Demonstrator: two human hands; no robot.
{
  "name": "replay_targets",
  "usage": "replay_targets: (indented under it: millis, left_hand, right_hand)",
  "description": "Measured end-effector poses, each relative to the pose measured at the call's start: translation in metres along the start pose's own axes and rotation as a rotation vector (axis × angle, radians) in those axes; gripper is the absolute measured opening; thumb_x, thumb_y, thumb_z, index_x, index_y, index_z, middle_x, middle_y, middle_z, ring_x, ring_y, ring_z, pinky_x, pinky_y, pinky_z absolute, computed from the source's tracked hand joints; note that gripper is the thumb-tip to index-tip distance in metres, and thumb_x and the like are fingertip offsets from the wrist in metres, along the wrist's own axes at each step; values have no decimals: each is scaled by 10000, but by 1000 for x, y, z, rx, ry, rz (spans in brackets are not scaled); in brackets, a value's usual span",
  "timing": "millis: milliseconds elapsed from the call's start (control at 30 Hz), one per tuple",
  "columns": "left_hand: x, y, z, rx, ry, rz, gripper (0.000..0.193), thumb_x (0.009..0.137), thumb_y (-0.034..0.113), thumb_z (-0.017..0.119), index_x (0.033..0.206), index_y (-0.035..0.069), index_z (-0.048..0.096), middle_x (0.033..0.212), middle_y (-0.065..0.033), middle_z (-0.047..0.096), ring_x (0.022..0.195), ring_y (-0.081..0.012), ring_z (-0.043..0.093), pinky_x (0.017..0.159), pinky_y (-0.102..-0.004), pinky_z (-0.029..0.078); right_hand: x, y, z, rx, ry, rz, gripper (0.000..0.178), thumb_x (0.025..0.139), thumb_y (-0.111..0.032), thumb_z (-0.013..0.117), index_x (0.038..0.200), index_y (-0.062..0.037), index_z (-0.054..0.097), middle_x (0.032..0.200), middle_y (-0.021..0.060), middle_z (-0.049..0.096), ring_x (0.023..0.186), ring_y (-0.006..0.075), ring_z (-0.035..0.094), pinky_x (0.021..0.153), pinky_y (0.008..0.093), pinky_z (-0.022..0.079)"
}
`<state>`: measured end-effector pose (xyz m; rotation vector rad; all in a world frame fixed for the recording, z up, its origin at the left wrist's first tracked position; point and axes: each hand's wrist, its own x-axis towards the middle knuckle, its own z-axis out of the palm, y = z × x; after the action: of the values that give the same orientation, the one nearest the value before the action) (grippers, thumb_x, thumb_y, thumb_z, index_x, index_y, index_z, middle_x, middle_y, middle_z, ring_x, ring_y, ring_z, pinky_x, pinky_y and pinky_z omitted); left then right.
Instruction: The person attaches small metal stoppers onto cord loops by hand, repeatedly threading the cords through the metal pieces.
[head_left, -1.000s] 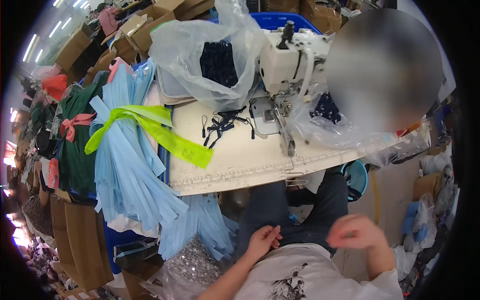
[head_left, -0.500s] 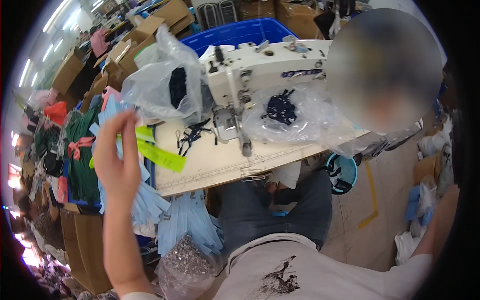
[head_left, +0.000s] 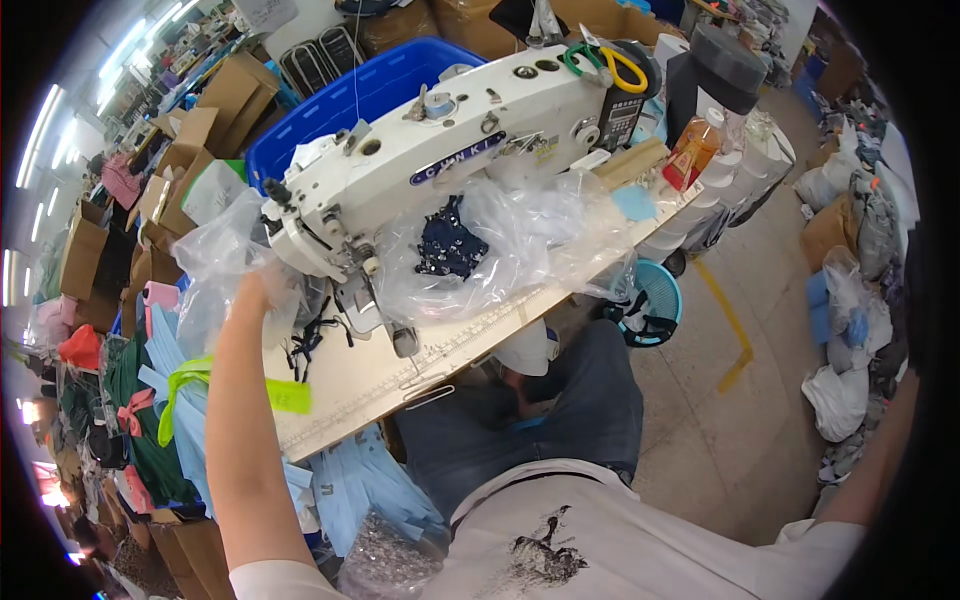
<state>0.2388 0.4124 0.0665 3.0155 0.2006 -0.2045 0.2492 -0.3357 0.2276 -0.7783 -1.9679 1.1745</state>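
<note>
Left hand (head_left: 262, 290) raised to the clear plastic bag (head_left: 225, 270) at the left end of the sewing table (head_left: 400, 385); fingers are sunk into the crinkled film, so closure cannot be told. The hand touches the bag's right side, beside the head of the white sewing machine (head_left: 440, 165). Right hand: not seen; only the right arm shows, at the far right rim.

Handling, judged: the bag is thin, soft film, light, slippery, and it will collapse and shift under any pinch. Contents not readable from here. Best hold looks like a gathered fistful at the neck or upper edge, not the slack belly, which would stretch or tear.

Around it: a second clear bag (head_left: 520, 240) lies under the machine arm with a dark navy piece (head_left: 450, 248) inside, just right of the needle area. Dark cords (head_left: 310, 340) lie on the table edge below the first bag. A lime-green strip (head_left: 200, 385) hangs over light blue fabric (head_left: 170, 370) draped off the table's left side. Blue crate (head_left: 370, 95) behind the machine; scissors (head_left: 605, 62) with green and yellow handles on top of it.

In the way: the machine head and needle bar sit close to the right of the bag; film could snag there.
</note>
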Motion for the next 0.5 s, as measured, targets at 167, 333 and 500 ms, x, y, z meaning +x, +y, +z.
replay_targets:
  millis: [167,333,500]
  left_hand:
    - [-8,15,-6,104,-15,18,640,650,154,688,1263,60,533,1219,-217,572,1158,-401,512,988,-446,419]
    - [-19,35,-21,117,32,134,360,627,253,681,930,60,705,926,-231,653,896,-365,638,817,-432,515]
    - [-33,63,-56,-13,77,-61,377,653,167,664,1019,80,686,991,-220,656,916,-376,631,831,-420,511]
  right_hand:
    - [-2,11,-8,25,13,-33,106,828,-142,662,793,-43,678,785,65,658,762,197,644,684,347,510]
    - [-6,19,-14,23,14,-70,108,828,-145,664,790,-45,677,784,64,659,761,196,644,686,348,510]
    - [-7,21,-13,6,29,-96,110,827,-148,666,786,-46,676,783,62,659,759,195,644,687,348,510]
